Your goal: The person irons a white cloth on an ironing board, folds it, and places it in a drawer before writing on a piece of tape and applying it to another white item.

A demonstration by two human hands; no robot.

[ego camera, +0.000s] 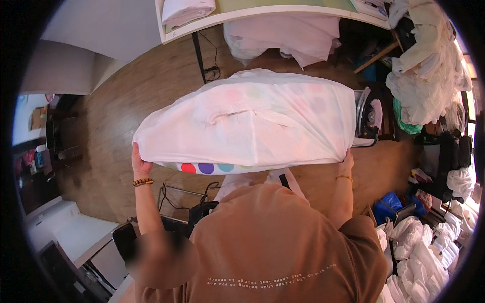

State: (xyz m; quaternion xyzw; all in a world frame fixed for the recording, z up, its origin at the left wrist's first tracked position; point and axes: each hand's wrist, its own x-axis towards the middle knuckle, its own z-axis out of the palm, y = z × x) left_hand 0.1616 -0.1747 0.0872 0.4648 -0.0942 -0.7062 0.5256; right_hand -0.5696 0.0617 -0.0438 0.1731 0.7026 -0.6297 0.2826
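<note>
A thin white cloth (pixel 231 132) lies over the ironing board before me, with some creases across its middle. The board's dotted cover (pixel 206 169) peeks out along the near edge and shows faintly through the fabric. At the cloth's near left corner, my left hand (pixel 141 163) grips the edge. My right hand (pixel 346 160) holds the near right corner. The fingers of both hands are partly hidden by the cloth. Just beyond the board's right end, a clothes iron (pixel 367 115) sits on a metal rest.
A table (pixel 280 10) with folded white cloth (pixel 187 11) stands opposite, pale fabric hanging beneath it. Bagged garments (pixel 428 83) are piled at right, with more white bags (pixel 416 261) at lower right. A cord (pixel 163 195) and metal legs are near my left side.
</note>
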